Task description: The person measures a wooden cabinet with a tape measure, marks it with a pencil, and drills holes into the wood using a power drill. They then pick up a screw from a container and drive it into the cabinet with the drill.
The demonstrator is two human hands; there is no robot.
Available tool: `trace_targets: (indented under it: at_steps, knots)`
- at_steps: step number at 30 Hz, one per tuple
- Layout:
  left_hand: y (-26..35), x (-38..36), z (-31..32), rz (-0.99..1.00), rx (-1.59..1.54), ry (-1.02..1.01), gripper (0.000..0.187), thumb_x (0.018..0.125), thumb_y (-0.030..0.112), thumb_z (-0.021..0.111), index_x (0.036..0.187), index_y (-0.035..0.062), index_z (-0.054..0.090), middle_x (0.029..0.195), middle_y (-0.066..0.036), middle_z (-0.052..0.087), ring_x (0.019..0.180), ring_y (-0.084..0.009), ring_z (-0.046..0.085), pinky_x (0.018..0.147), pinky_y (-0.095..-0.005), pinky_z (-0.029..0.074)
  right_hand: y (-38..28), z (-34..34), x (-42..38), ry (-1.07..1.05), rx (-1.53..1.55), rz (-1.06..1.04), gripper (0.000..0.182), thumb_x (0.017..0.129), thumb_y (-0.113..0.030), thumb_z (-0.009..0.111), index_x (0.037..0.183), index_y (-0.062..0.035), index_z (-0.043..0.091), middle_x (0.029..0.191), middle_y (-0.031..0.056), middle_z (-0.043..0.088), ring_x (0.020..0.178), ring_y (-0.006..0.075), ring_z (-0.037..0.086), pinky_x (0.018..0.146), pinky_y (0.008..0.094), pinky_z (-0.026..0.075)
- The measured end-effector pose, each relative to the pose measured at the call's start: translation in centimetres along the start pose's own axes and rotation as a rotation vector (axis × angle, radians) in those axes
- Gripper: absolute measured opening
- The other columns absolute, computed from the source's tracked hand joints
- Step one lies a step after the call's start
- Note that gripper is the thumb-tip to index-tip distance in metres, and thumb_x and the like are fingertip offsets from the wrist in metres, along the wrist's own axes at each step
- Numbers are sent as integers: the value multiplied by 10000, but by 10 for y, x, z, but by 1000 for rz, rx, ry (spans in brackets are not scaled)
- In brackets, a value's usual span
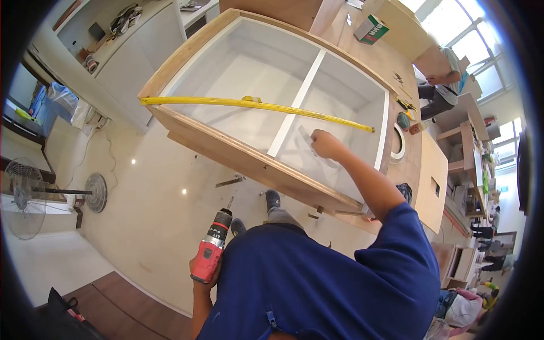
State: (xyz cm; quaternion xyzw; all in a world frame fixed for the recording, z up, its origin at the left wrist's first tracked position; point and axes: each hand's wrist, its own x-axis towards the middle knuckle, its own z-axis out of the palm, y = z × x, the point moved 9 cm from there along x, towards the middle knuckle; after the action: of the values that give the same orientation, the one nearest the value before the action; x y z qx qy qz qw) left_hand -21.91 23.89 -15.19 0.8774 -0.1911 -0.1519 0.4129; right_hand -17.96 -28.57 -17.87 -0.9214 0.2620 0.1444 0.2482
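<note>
My left hand (pixel 212 276) is wrapped round the handle of a red and black cordless drill (pixel 211 249), low at the left, its bit pointing up. Over the right compartment of a wooden cabinet frame (pixel 226 131) my right hand (pixel 327 144) is closed, with a thin, pale, blurred piece (pixel 306 136) at its fingers that I cannot make out. A yellow tape measure (pixel 221 102) lies across the frame from its left corner past the white divider (pixel 296 107) to the right side. The cabinet's inside is white.
A roll of tape (pixel 398 141), pliers (pixel 406 104) and a box (pixel 371 30) lie on the bench (pixel 394 59) beyond the cabinet. A co-worker (pixel 445 82) is at the upper right. Fans (pixel 96 192) stand at the left.
</note>
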Motion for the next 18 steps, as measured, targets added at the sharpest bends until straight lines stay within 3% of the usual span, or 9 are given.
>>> trace_targets:
  at_steps: [2, 4, 6, 8, 13, 16, 18]
  knots:
    - [-1, 0, -3, 11, -32, 5, 160, 925, 206, 700, 999, 70, 738, 874, -98, 744, 795, -261, 735, 714, -387, 571, 6, -26, -43, 99, 199, 42, 262, 909, -96, 531, 1126, 35, 598, 970, 160, 677, 752, 236, 697, 697, 371, 529]
    - [-9, -1, -5, 43, -31, -11, 150, 919, 194, 708, 993, 67, 740, 866, -106, 741, 788, -270, 733, 712, -389, 571, -38, -65, -112, 105, 396, 103, 300, 939, -110, 541, 1206, 24, 574, 987, 130, 653, 745, 202, 671, 681, 354, 527]
    - [-18, 2, -3, 90, -7, -33, 179, 888, 208, 730, 988, 61, 714, 855, -119, 727, 755, -313, 715, 678, -390, 564, -84, -90, -162, 180, 451, 7, 322, 954, -113, 592, 1253, 6, 585, 983, 124, 635, 766, 204, 637, 702, 346, 517]
    - [-20, 5, -6, 165, 21, -62, 198, 867, 212, 739, 994, 65, 700, 854, -123, 718, 744, -337, 704, 662, -393, 560, -154, -95, -209, 396, 187, -388, 370, 948, -127, 653, 1299, -22, 600, 948, 114, 601, 802, 216, 603, 727, 349, 501]
    - [-30, 8, -1, 356, 68, -166, 219, 842, 190, 717, 1040, 99, 687, 896, -116, 711, 788, -344, 696, 677, -409, 555, -180, -49, -195, 364, 172, -416, 372, 905, -136, 717, 1264, -59, 663, 904, 142, 555, 779, 299, 578, 730, 379, 485]
    - [-24, 10, -2, 225, 137, -268, 212, 864, 188, 697, 1059, 105, 706, 943, -114, 728, 837, -313, 719, 716, -411, 570, -182, -40, -188, 445, 92, -470, 346, 905, -137, 717, 1242, -67, 681, 890, 128, 545, 735, 286, 573, 693, 388, 486]
    - [-28, 5, -3, 361, 72, -205, 211, 844, 178, 699, 1038, 97, 683, 905, -124, 705, 813, -343, 693, 707, -411, 557, -188, -44, -193, 470, 60, -464, 328, 913, -146, 708, 1235, -80, 689, 901, 123, 551, 728, 284, 585, 681, 393, 491]
